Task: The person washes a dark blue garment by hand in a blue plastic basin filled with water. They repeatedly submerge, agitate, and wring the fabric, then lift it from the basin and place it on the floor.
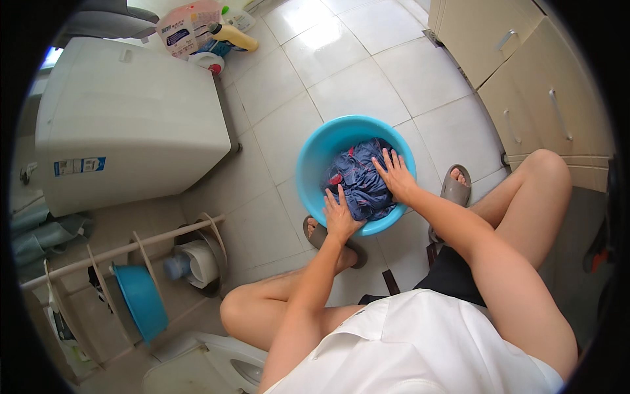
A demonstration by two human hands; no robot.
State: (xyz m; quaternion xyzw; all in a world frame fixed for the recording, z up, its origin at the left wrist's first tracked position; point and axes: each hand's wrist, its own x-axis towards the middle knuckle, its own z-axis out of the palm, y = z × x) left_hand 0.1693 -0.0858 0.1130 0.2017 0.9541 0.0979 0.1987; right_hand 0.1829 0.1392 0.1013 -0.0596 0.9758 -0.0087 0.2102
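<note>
A round blue plastic basin [315, 147] stands on the tiled floor between my feet. Inside it lies a crumpled heap of dark blue cloth [362, 177] with red patches and thin red lines. My left hand [340, 216] rests on the near left part of the cloth, fingers spread, its wrist over the basin's rim. On the right side of the heap, my right hand [397, 180] lies with its fingers apart, pointing to the far side. Neither hand visibly grips the cloth. What lies beneath the palms is hidden.
A white washing machine [133, 118] stands at left, with detergent bottles [234, 38] beyond it. A rack [123, 251] holds another blue basin [142, 300]. A toilet [216, 362] is at bottom left. Beige cabinets [531, 93] line the right. Grey slippers [455, 189] are on my feet.
</note>
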